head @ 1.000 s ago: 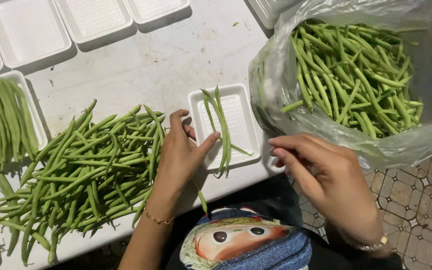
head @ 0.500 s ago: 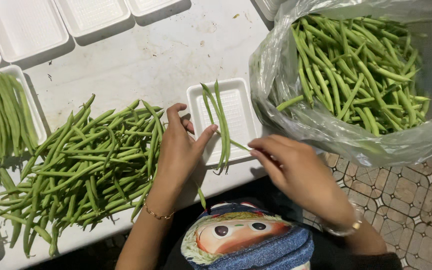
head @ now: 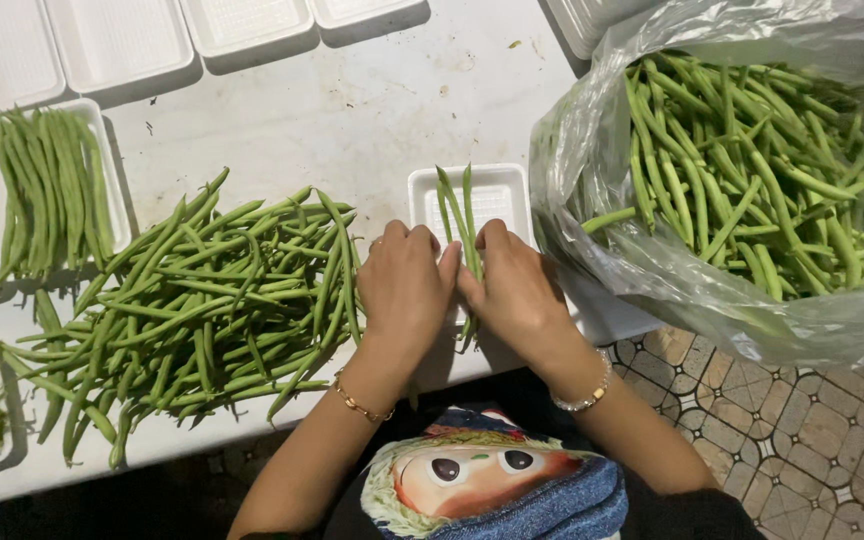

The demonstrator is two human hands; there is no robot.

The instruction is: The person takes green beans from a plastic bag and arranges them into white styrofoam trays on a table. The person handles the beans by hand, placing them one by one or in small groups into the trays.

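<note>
Green beans, a few long ones, lie lengthwise in a small white tray at the near edge of the white table. From the head view, the left hand and right hand meet over the tray, fingers curled and pinching those beans between them. A loose pile of beans lies just left of the left hand. A clear plastic bag full of beans sits at the right. Another tray of beans rests farther left.
</note>
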